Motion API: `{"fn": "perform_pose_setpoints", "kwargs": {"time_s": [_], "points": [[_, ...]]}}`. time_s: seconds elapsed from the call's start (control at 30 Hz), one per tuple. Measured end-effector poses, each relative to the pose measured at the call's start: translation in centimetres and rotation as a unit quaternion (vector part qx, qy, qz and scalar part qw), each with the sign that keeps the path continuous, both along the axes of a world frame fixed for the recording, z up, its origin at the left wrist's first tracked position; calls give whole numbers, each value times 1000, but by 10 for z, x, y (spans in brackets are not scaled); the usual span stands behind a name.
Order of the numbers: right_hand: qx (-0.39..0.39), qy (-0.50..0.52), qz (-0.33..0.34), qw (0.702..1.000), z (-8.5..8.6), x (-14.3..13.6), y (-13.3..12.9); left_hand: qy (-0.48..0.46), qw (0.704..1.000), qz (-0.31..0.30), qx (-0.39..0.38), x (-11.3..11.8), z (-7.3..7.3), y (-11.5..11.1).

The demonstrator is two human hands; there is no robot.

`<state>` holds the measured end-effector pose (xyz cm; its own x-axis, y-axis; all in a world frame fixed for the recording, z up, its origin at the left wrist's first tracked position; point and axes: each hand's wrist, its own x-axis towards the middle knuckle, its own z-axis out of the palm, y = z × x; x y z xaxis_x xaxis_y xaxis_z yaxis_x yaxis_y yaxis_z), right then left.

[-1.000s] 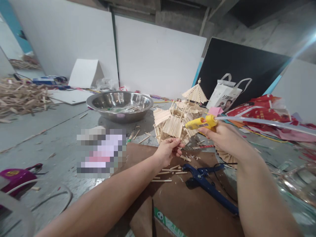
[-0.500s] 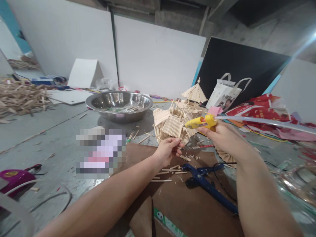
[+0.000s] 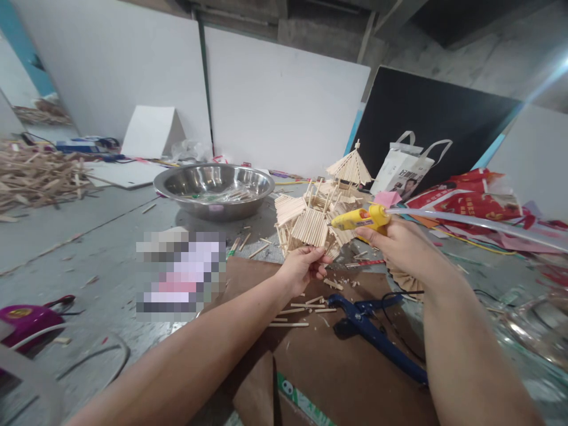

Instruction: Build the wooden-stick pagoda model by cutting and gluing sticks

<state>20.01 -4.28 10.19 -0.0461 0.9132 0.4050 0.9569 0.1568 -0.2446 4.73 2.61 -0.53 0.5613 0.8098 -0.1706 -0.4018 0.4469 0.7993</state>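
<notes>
Far to the left of both hands, a loose heap of rough, pale wooden strips (image 3: 42, 174) lies on grey flooring (image 3: 110, 222). Beyond and left of the left hand sits a wide, shiny stainless-steel basin (image 3: 195, 208). The left hand (image 3: 304, 269) is nearly closed, thumb and curled fingers pinching the lower edge of a pale pavilion model of thin wooden sticks (image 3: 309, 228), just beyond it, with ridged, sloping roofs. Below both hands, a flat brown board (image 3: 337, 367) bears glossy green-and-white tape (image 3: 306, 402) printed with a panda-like face, and a dark-blue cutting tool (image 3: 386, 349). The right hand (image 3: 402, 245) grips a smooth yellow glue gun (image 3: 359, 219), lettering unreadable, nozzle at the model's front roof; contact is unclear. A translucent glue stick (image 3: 465, 219) extends rightward. Beyond the right hand, a white bag (image 3: 399, 171) shows dark Chinese characters, partly legible.
</notes>
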Motion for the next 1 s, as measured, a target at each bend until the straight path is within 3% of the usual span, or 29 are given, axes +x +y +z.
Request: {"fn": "perform_pose_setpoints", "kwargs": {"time_s": [0.7, 1.0], "points": [[-17, -1, 32, 999, -2, 1, 2, -8, 1000, -5, -9, 1, 0, 0], [-31, -14, -30, 999, 2, 4, -5, -17, 1000, -6, -7, -1, 0, -3]]}}
